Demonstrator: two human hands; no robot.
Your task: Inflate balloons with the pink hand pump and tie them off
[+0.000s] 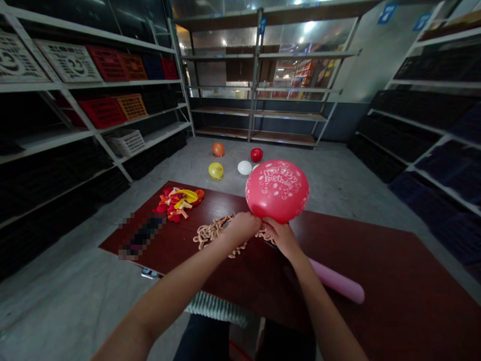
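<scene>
A blown-up red balloon (277,189) with white "Happy Birthday" print stands above the table, its neck hidden behind my fingers. My left hand (246,224) is closed at the balloon's lower left, fingers bunched at the neck. From the right, my right hand (280,234) pinches at the same spot, thumb and fingers touching the balloon's underside. Beneath and beside both hands lies a heap of tan, string-like loops (212,233). A pink tube (338,282) rests on the table by my right forearm.
Flat, uninflated balloons (178,201) are piled on the brown table (383,260) at left, near a blurred-out dark object (145,234). On the floor beyond lie orange (218,149), yellow (216,171), white (244,167) and red balloons (256,154). Shelves with crates (103,111) line the walls.
</scene>
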